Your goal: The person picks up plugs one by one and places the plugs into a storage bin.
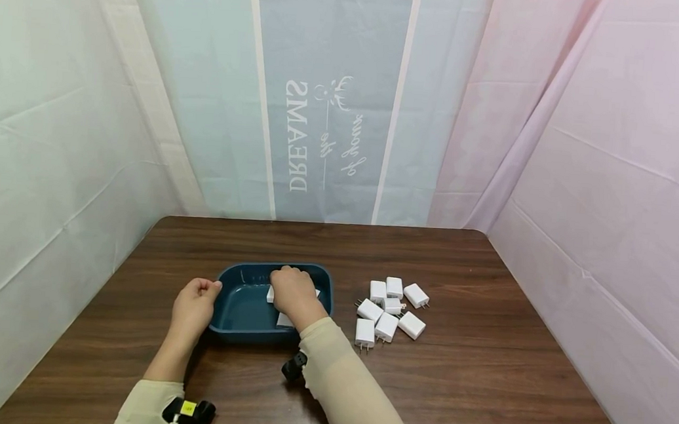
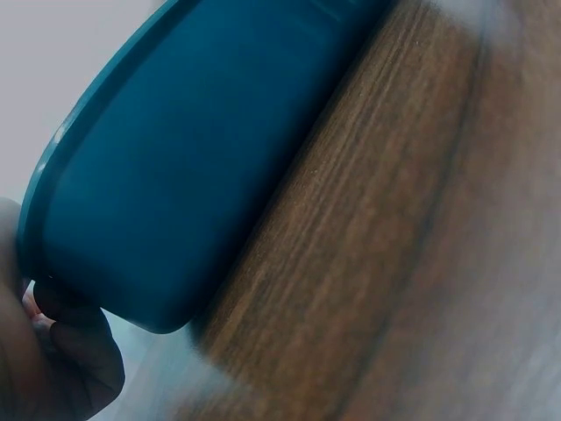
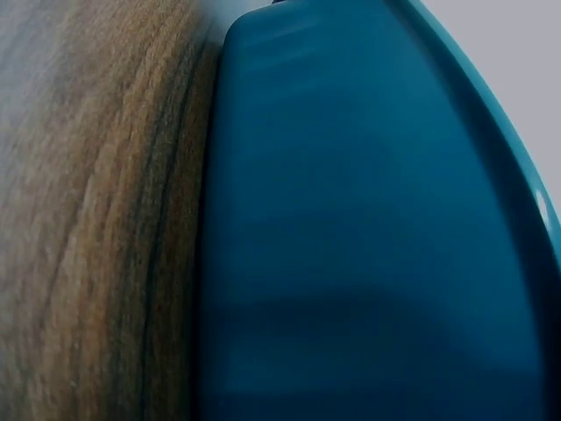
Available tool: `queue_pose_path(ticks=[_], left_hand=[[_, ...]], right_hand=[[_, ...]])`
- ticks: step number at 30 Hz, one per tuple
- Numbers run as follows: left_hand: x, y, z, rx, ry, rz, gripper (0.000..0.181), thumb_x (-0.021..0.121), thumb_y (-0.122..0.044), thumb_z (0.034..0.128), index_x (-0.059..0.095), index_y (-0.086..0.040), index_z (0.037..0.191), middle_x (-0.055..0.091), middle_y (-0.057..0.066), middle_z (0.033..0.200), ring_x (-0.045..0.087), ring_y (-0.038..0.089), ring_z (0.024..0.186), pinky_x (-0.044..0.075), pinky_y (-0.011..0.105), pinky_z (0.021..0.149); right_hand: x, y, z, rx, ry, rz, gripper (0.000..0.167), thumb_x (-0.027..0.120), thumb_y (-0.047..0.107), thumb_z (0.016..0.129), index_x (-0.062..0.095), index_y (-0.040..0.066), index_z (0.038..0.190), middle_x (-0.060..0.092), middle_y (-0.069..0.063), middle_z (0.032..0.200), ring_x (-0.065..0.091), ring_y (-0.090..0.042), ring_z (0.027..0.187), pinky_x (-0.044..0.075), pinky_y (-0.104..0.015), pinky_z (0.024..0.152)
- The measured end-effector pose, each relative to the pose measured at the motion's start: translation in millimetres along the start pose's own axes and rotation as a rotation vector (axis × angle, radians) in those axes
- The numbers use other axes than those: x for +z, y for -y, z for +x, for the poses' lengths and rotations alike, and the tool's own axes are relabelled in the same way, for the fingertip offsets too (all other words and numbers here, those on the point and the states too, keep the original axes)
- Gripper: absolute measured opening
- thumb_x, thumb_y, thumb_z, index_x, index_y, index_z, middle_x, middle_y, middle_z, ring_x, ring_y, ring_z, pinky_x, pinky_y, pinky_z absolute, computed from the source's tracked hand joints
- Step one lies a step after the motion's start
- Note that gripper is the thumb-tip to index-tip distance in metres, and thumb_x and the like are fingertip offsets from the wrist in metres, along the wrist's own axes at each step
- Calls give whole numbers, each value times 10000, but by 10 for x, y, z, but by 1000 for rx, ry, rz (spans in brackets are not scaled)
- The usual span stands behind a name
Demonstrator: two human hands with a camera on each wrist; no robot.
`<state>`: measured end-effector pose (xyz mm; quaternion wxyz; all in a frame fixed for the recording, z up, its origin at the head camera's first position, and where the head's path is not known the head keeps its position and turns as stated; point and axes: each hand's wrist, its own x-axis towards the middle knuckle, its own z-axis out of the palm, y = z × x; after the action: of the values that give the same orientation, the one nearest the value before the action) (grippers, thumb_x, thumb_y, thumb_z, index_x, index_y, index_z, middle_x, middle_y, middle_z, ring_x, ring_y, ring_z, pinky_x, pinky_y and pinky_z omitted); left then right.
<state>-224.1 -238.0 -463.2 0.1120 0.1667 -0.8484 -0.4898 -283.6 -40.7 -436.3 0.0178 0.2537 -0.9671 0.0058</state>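
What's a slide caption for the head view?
Right hand inside blue tray, left hand at its rim, white chargers alongside.

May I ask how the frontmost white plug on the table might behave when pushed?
The white plug looks boxy, so it probably would not roll. Its straight edges suggest a stiff casing. The prongs sticking out might catch on something as it slides.

- Counts eight white plug chargers (image 1: 364,333) loose on one brown table (image 1: 470,379).
- Makes one blue tray (image 1: 248,334).
- Shows three white pieces (image 1: 287,321) inside, partly hidden by fingers; cannot tell the full number there.
- Comes to two hands: one left hand (image 1: 194,303), one right hand (image 1: 295,292).
- Adds two pale sleeves (image 1: 356,390).
- Includes two black wrist devices (image 1: 204,415), with one yellow label (image 1: 188,408) visible.
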Motion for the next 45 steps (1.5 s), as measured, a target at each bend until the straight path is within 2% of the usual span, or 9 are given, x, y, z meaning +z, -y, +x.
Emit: queue_pose_path(ticks=[11, 32, 37, 45], left_hand=[[4, -1, 4, -2, -5, -10, 336, 512, -326, 1082, 589, -2, 1125, 511, 66, 864, 497, 222, 815, 409, 309, 652], [-8, 2, -3, -12, 9, -7, 352, 512, -341, 1081, 588, -2, 1139, 523, 66, 878, 507, 223, 827, 415, 315, 677], [-14, 1, -1, -8, 2, -4, 346, 512, -329, 1081, 588, 3, 1141, 519, 74, 881, 503, 229, 830, 412, 318, 679], [6, 5, 3, -3, -6, -1, 326, 519, -315, 1078, 589, 0, 1120, 507, 74, 861, 496, 232, 820, 405, 318, 671]], right_hand=[[-6, -14, 20, 1, 31, 12, 255, 685, 248, 997, 703, 213, 1249, 672, -20, 1168, 642, -200, 1041, 546, -374, 935], [-9, -35, 13, -2, 29, 18, 273, 693, 263, 994, 693, 204, 1260, 667, -24, 1185, 640, -199, 1053, 542, -370, 947], [-69, -60, 0, 0, 17, 41, 285, 712, 270, 981, 696, 207, 1258, 664, -17, 1192, 650, -188, 1047, 545, -356, 926], [-283, -163, -145, -7, 10, 165, 334, 704, 238, 981, 686, 167, 1307, 662, -35, 1214, 652, -197, 1073, 557, -345, 874]])
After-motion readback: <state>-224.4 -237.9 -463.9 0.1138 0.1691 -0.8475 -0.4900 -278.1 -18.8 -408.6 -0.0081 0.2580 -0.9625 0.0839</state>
